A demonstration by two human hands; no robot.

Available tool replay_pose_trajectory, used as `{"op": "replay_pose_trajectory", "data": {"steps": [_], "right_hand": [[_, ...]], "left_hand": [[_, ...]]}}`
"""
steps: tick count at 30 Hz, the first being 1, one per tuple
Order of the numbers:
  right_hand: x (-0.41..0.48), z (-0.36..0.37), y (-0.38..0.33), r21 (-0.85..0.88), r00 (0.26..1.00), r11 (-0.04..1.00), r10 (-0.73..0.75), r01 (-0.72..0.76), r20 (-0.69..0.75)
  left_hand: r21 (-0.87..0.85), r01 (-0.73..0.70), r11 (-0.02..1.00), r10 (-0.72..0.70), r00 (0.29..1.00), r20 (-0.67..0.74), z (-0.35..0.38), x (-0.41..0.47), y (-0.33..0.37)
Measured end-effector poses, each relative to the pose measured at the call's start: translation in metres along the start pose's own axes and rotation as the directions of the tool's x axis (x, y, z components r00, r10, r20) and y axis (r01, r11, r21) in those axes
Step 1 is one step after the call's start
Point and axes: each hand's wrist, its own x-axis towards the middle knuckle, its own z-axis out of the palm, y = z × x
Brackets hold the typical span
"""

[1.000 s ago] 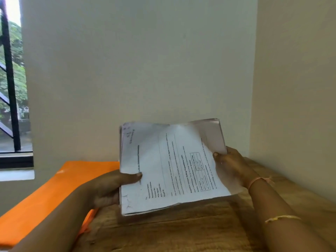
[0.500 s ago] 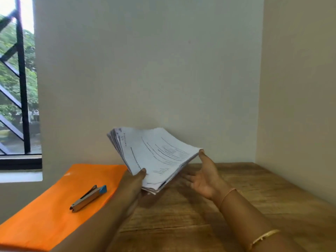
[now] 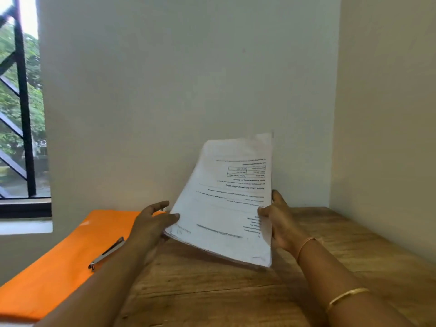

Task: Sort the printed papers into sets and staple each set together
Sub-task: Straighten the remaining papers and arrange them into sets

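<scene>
Gripping the printed papers (image 3: 226, 208) by their right edge in the right hand (image 3: 280, 223), tilted up over the bench (image 3: 236, 291), long axis toward the wall (image 3: 188, 90); left hand (image 3: 151, 220) relaxed, thumb just touching the lower-left corner. Leftward the stapler (image 3: 107, 252), nearer that hand.

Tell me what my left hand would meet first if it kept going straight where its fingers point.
The white stack of printed papers, gripped by the right hand; the left hand seems to touch its left edge with the thumb.
</scene>
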Motion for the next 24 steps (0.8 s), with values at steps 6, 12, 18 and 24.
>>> {"op": "replay_pose_trajectory", "data": {"steps": [6,12,18,24], "right_hand": [[-0.009,0.005,-0.022,-0.256,0.939,0.904,-0.334,0.342,0.075],[-0.004,0.002,-0.012,-0.168,0.930,0.915,-0.366,0.366,0.033],[-0.002,0.000,0.005,-0.240,0.952,0.926,-0.304,0.292,-0.016],[-0.002,-0.005,-0.012,-0.110,0.979,0.973,-0.204,0.203,0.000]], "left_hand": [[0.571,-0.301,0.764,0.237,0.954,0.184,0.019,-0.012,-0.003],[0.624,-0.413,0.664,0.343,0.909,0.237,0.019,-0.005,-0.016],[0.696,-0.389,0.604,0.307,0.919,0.247,0.012,-0.001,-0.031],[0.087,-0.109,0.990,0.075,0.943,0.323,0.001,-0.011,0.004]]}}
